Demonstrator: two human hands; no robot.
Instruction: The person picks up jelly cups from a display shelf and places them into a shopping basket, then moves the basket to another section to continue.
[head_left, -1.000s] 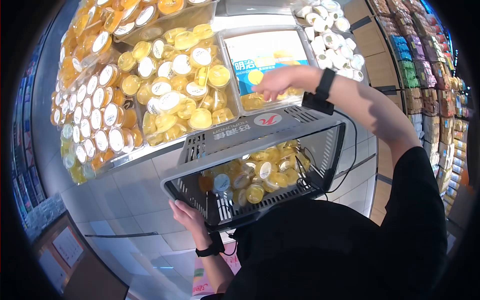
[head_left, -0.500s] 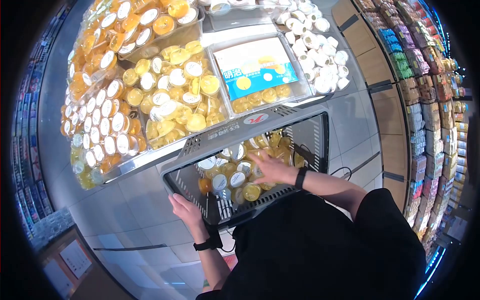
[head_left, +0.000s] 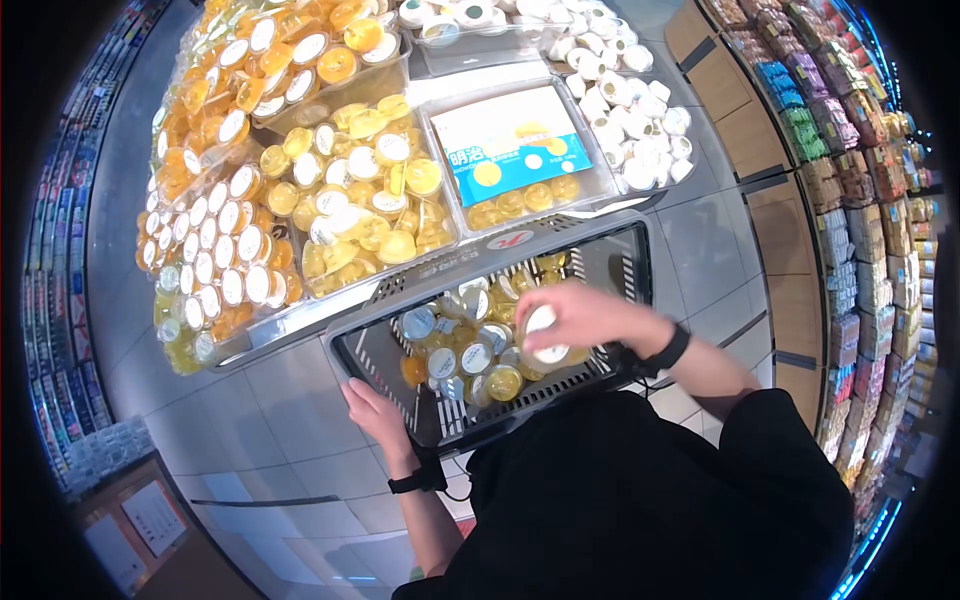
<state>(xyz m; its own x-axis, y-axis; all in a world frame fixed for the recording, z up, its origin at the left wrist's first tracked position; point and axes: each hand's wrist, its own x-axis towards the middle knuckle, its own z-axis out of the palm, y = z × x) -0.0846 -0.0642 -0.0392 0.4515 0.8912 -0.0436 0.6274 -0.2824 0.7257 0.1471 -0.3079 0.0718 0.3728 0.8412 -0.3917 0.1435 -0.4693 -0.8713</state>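
Observation:
A grey shopping basket (head_left: pixel 365 325) rests tilted against the front of the display, holding a pile of jelly cups (head_left: pixel 476 356) with round white lids and yellow contents. My left hand (head_left: pixel 378 415) grips the basket's left side near the corner. Over the right half of the pile, my right hand (head_left: pixel 585 318) is closed round jelly cups (head_left: pixel 541 319), their white lids showing below the fingers. The hand is slightly smeared by motion. Dark bands circle both wrists, and a cable hangs near the right one.
Bins of orange jelly cups (head_left: pixel 225 235), yellow jelly cups (head_left: pixel 365 190) and white-lidded cups (head_left: pixel 635 120) fill the display ahead. A blue and white sign (head_left: pixel 515 145) stands among them. Packed shelves (head_left: pixel 850 220) line the right; a wooden stand (head_left: pixel 165 540) is at lower left.
My right hand has gone from reaching with spread fingers into the pile to holding jelly cups, drawn back a little to the right. My left hand stays at the basket's side.

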